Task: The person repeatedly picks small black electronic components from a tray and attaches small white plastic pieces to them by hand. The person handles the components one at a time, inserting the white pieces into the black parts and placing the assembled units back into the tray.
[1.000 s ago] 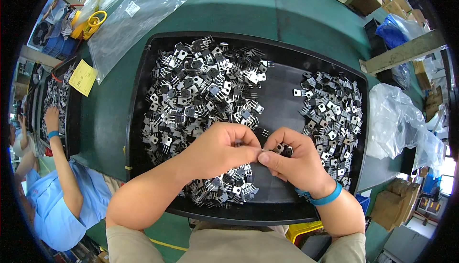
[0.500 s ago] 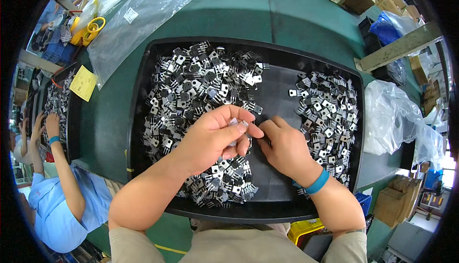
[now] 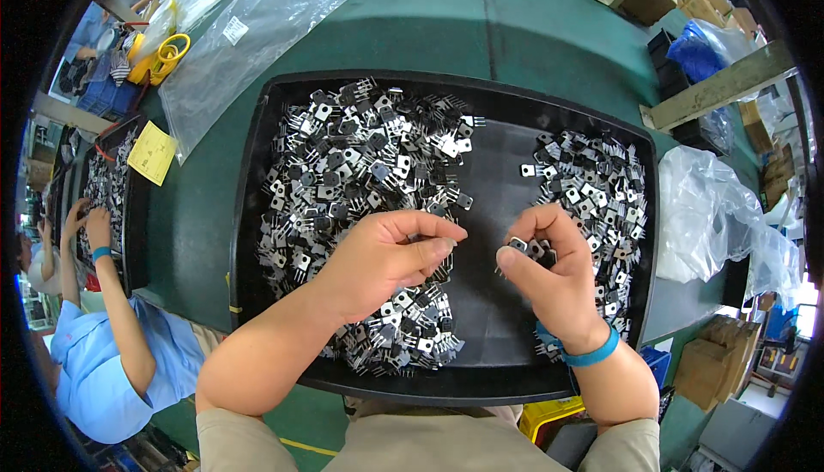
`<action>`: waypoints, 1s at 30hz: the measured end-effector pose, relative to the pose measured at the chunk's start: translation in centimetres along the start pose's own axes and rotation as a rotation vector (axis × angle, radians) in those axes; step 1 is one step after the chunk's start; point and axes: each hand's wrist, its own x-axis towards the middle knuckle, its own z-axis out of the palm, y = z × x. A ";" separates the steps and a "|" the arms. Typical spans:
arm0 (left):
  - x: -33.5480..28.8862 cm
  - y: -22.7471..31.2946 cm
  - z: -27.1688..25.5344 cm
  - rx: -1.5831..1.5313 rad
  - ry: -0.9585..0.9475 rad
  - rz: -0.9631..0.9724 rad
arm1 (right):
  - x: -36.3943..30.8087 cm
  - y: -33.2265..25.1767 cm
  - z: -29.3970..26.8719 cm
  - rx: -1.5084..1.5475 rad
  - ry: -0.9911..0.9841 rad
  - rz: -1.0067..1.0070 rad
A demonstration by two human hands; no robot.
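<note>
Three-legged power transistors with black bodies and silver metal backs lie in a black tray (image 3: 506,377). A large heap of transistors (image 3: 348,159) fills its left side and a narrower heap (image 3: 601,189) its right side. Over the edge of the left heap, my left hand (image 3: 390,257) is closed, thumb against the forefinger; whatever lies within its fingers is hidden. My right hand (image 3: 554,270), with a blue band at the wrist, closes around a few transistors (image 3: 536,251) above the strip between the heaps. The two hands are apart.
A yellow paper slip (image 3: 153,154) and a flat clear plastic bag (image 3: 249,47) lie on the green table (image 3: 412,26). Crumpled clear plastic (image 3: 704,214) sits right of the tray. At left, a co-worker in a blue shirt (image 3: 120,360) works at another tray (image 3: 133,214).
My hands have drawn apart: the right moved right and turned, now showing transistors in its fingers. The small pieces seen in my left hand no longer show.
</note>
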 end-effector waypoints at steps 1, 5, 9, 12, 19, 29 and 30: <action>0.0 0.0 0.1 -0.008 0.022 0.002 | -0.4 -0.9 0.3 0.116 -0.002 0.100; 0.0 0.4 0.0 -0.074 0.098 0.043 | -0.9 -0.7 0.3 0.139 0.007 0.175; 0.0 0.4 0.0 -0.062 0.051 -0.013 | -0.9 -0.5 0.8 -0.009 0.041 0.066; 0.0 0.2 0.2 -0.032 -0.019 -0.051 | -0.9 -0.2 0.6 -0.287 -0.001 -0.193; -0.1 0.0 0.0 -0.018 -0.089 -0.094 | -0.8 0.0 1.2 -0.352 -0.033 -0.443; -0.4 0.3 0.4 -0.005 -0.072 -0.109 | -0.9 -0.6 1.2 -0.395 -0.053 -0.425; -0.4 0.3 0.5 0.001 -0.071 -0.113 | -0.9 -0.5 1.2 -0.386 -0.052 -0.429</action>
